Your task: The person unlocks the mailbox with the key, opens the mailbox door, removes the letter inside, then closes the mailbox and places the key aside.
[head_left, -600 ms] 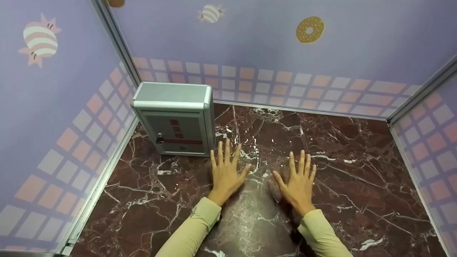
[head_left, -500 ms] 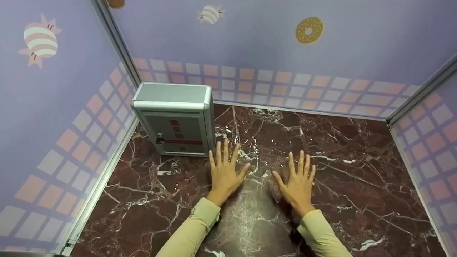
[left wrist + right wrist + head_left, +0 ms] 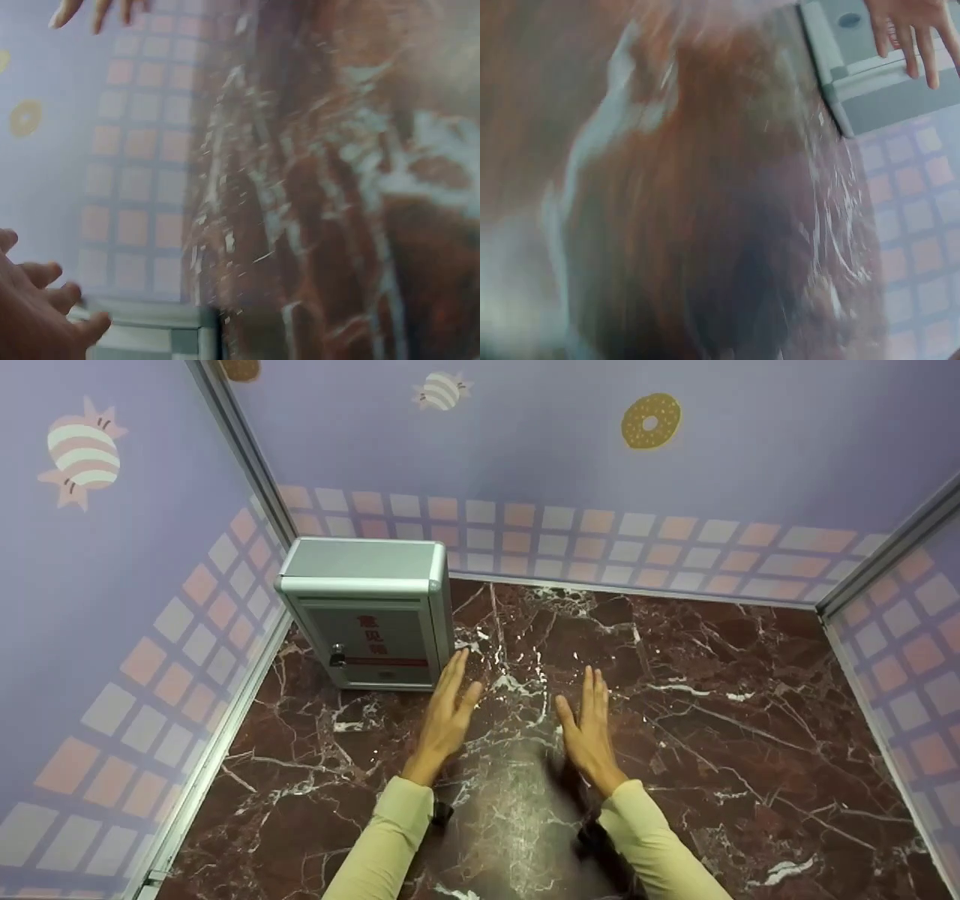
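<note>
My left hand (image 3: 444, 724) is held above the dark red marble-patterned surface (image 3: 735, 765), just right of and in front of a grey metal suggestion box (image 3: 367, 634). Its fingers are straight and its palm faces inward. Opposite it my right hand (image 3: 592, 735) is held the same way, with a gap between the two. Neither holds anything. In the left wrist view the left hand (image 3: 37, 307) shows at lower left. From the right wrist the box (image 3: 885, 94) appears at upper right, partly behind the left hand (image 3: 915, 26).
The box stands upright at the back left, with a lock and key (image 3: 337, 655) on its front. Lilac panels with tile, candy and doughnut prints form a back wall (image 3: 540, 457) and side walls. Small white flecks (image 3: 541, 679) dot the surface between and beyond the hands.
Both hands have turned from palms down with spread fingers to palms facing each other, fingers closer together. The left has shifted a little left, the right a little left too. The box has not moved.
</note>
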A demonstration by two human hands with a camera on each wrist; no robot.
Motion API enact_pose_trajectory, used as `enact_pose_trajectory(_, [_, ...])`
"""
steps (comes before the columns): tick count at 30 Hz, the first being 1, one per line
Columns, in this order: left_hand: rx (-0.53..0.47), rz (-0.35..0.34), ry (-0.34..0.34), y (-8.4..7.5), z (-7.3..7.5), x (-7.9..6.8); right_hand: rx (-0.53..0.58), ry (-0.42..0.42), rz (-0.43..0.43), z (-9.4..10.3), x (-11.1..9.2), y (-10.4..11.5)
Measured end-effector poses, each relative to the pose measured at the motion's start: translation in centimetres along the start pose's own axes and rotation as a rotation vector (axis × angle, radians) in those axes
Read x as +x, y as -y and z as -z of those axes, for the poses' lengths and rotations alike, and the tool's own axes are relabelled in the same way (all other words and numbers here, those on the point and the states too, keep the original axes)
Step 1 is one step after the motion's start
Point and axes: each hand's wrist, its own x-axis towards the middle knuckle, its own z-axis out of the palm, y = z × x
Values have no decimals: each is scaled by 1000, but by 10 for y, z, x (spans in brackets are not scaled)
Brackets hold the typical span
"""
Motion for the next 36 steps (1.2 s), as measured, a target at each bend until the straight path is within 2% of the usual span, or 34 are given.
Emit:
enact_pose_trajectory(4, [-114,-29,-59,0,21,3,172,64,-36,-11,7,4])
enact_pose_trajectory(7, [-133,-65,-108,0,35,3,260,96,-40,-19,9,8])
enact_pose_trajectory(13, [-167,-103,-152,6,57,0,391,152,-46,-35,12,23])
enact_pose_trajectory(18, [-204,-76,-203,12,80,-3,443,209,-55,-48,17,39])
enact_pose_trajectory(23, [-233,-20,-262,16,103,-6,460,209,-28,-61,25,55])
enact_pose_trajectory(27, [-249,-61,-422,14,117,-8,469,212,-5,-71,32,70])
enact_pose_trajectory(31, [-211,-123,-626,-3,127,-7,475,216,29,-81,32,78])
enact_pose_trajectory(34, [-160,-120,-748,-12,133,-4,481,223,28,-88,30,82])
enact_pose_trajectory(36, [-132,-99,-801,-9,136,-2,487,238,15,-93,29,85])
